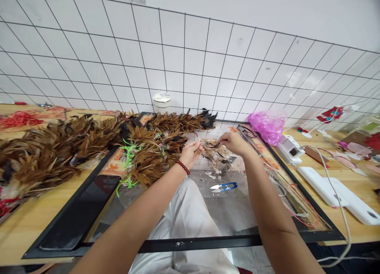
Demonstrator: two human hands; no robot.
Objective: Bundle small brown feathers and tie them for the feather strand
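Observation:
My left hand (192,151), with a beaded bracelet on its wrist, is closed in a pinch at the left edge of a loose pile of feathers (218,153). What lies between its fingertips is too small to make out. On the pile's right side, my right hand (232,142) has its fingers curled together on a dark brown feather (216,145). Nearer to me lie blue-handled thread snips (224,186), their blades pointing left. Bundles of brown feathers (156,157) tied with bright green string (128,163) rest left of my left hand.
A black-framed glass panel (204,242) spans the work area. On its left lies a black phone (81,210). Eyeglasses (247,131), a pink plastic bag (267,125), a white power adapter (290,149) and cables are at right. A lidded cup (162,103) stands by the grid wall.

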